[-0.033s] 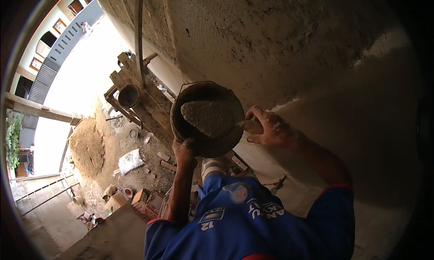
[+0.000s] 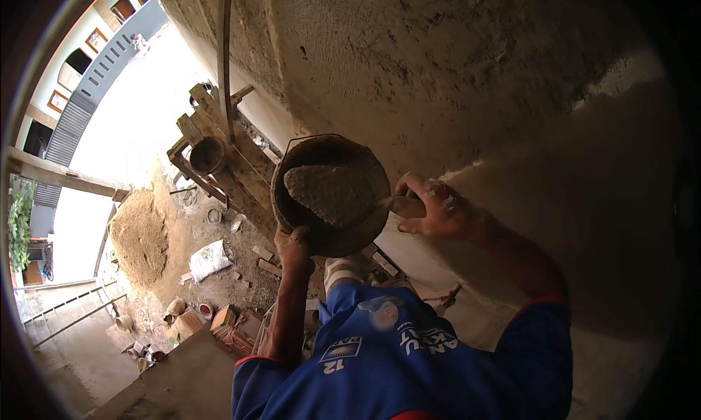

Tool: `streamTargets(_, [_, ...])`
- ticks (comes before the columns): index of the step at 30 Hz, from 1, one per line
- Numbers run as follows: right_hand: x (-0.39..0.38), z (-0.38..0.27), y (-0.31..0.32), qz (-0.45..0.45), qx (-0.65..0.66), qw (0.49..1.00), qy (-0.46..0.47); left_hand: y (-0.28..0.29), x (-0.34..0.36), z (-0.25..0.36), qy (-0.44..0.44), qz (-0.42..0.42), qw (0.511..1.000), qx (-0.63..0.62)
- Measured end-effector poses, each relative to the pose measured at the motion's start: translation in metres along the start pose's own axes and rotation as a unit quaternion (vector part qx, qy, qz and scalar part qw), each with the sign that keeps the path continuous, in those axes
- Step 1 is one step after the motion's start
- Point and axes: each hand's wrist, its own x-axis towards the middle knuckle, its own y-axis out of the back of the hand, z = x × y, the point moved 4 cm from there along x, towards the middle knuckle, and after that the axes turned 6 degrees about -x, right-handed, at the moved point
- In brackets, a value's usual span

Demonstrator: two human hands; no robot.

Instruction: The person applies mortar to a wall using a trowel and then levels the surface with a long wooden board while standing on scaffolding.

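My left hand (image 2: 294,246) grips the near-left rim of a dark round bucket (image 2: 350,237), which has a thin wire handle at its far side. In my right hand (image 2: 437,207), at the bucket's right, is the handle of a trowel (image 2: 398,206). The trowel's blade lies over the bucket's mouth, heaped with wet grey mortar (image 2: 328,192) that hides most of the metal. What is deeper in the bucket is in shadow. Beyond and to the right stands a plastered wall (image 2: 409,69), rough at the top and smoother, darker lower down.
Wooden scaffold planks (image 2: 244,173) carry a second bucket (image 2: 207,155) at the left. Below lie a sand heap (image 2: 139,237), a white sack (image 2: 209,260), brick pieces (image 2: 269,267) and a stack of tiles (image 2: 232,332). An upright pole (image 2: 224,62) rises beside the wall.
The bucket has shifted slightly left, along with the loaded trowel. Both hands keep their hold.
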Motion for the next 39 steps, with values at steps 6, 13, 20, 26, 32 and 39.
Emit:
streamTargets(6, [0.056,0.061,0.002,-0.166,0.192,0.953,-0.166,0.056,0.01,-0.005,0.013,0.088,0.995,0.047])
streamTargets(13, [0.031,0.089,0.144,0.352,-0.232,0.906,-0.045,0.074,-0.003,-0.006,0.017,0.113,0.99,0.079])
streamTargets(20, [0.022,0.055,-0.004,0.153,-0.33,0.924,0.116,0.037,0.009,-0.016,0.056,0.036,0.997,0.045])
streamTargets(26, [0.046,0.055,-0.08,0.127,-0.486,0.855,0.126,-0.02,0.006,0.011,0.04,0.0,0.999,0.01])
streamTargets(32, [0.043,0.072,-0.093,-0.019,-0.175,0.982,0.062,-0.038,0.008,0.027,0.018,-0.028,0.999,0.006])
streamTargets(39, [0.042,0.034,-0.043,0.004,-0.067,0.998,0.002,-0.013,0.024,0.019,0.038,-0.017,0.998,0.039])
